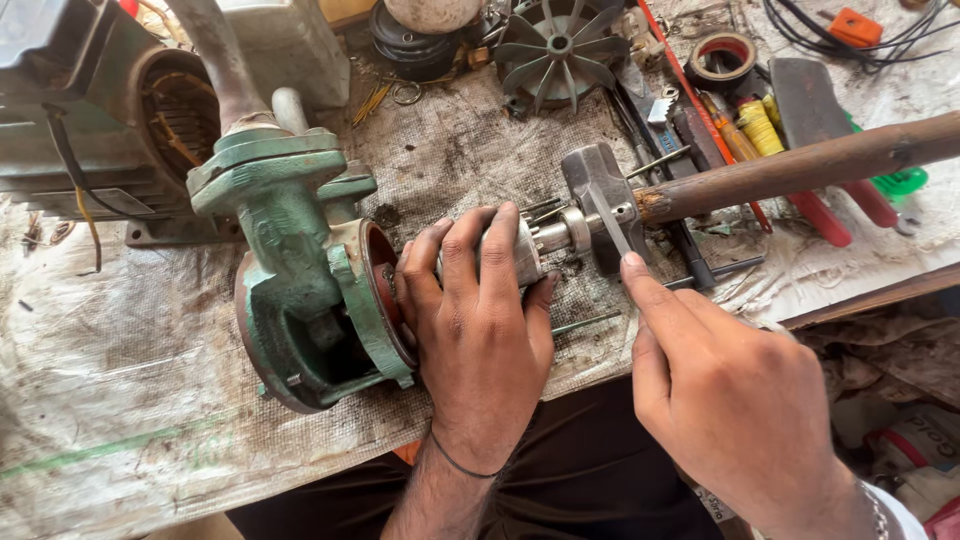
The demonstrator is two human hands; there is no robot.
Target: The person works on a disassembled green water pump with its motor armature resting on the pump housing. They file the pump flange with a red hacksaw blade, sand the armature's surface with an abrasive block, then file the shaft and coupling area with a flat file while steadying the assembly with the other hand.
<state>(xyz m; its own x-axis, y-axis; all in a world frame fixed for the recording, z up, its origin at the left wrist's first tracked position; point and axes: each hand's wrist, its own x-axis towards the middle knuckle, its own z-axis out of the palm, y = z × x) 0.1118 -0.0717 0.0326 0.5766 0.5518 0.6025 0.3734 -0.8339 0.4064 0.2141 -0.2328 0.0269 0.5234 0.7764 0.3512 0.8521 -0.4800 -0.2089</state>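
A green pump housing (pixel 300 270) with a red inner rim is seen; the hammer (pixel 600 200) is grey, its handle (pixel 800 165) brown.

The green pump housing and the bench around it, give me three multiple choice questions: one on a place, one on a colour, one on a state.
1. Where does the black fan impeller lie?
A. At the far edge of the bench
B. Under the left hand
C. Inside the pump housing

2. What colour is the pump housing?
A. Yellow
B. Green
C. Blue

3. What is the left hand doing?
A. Resting flat on the cloth
B. Holding the hammer
C. Wrapped around the metal shaft assembly

Answers:
1 A, it sits at the top of the head view, beyond the hands.
2 B, its cast body is painted green with worn patches.
3 C, its fingers curl over the assembly beside the housing, while the right hand holds a thin metal piece against the hammer head.
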